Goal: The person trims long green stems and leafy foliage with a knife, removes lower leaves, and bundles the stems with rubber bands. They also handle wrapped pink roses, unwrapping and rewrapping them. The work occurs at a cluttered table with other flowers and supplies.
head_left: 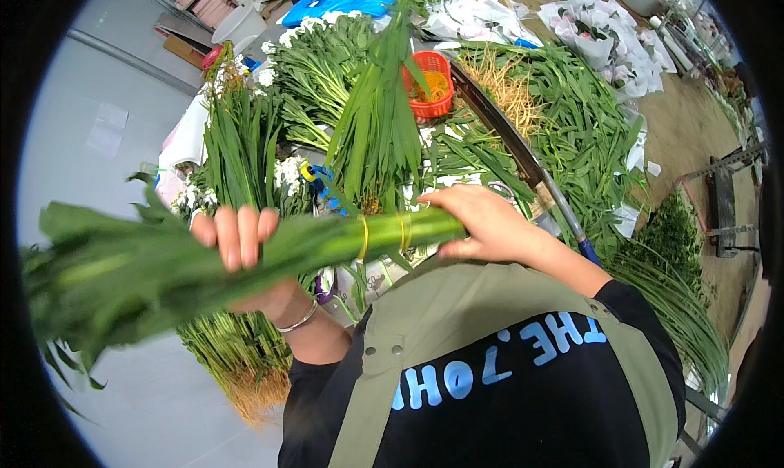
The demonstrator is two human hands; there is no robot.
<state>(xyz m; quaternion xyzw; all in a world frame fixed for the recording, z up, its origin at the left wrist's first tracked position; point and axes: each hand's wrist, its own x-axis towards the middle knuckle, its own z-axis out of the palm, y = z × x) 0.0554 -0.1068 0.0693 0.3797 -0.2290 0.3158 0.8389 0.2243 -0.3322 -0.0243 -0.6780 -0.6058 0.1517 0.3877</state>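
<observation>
- Head view, clock read from the bundle's middle with twelve at the top: the person's left hand [237, 238] grips the green leafy bundle [298, 254], fingers curled over its upper side.
- At three o'clock the right hand [487, 225] is closed on the stem end, fingers above and thumb below.
- The bundle lies across the view in front of the body, its long axis nearly level. Its stem end points toward three o'clock; the blurred leafy end points between eight and nine, slightly lower.
- Two yellow bands [364, 238] circle the stems, just beside the right hand.
- A silver bracelet [300, 316] rings the left wrist.
- Between three and four is the olive apron [457, 292].
- Near six, a rooted bunch [237, 354] shows below the bundle.
- At twelve stands a dark-leaved bunch [241, 153]; at one, a broad-leaved bunch [376, 117].
- Between one and two, a red basket [428, 109] holds yellow bands.
- Around two, beyond a dark metal rail [494, 121], spreads a pile of greens [580, 125], with white-wrapped bouquets [600, 39] past it.
</observation>
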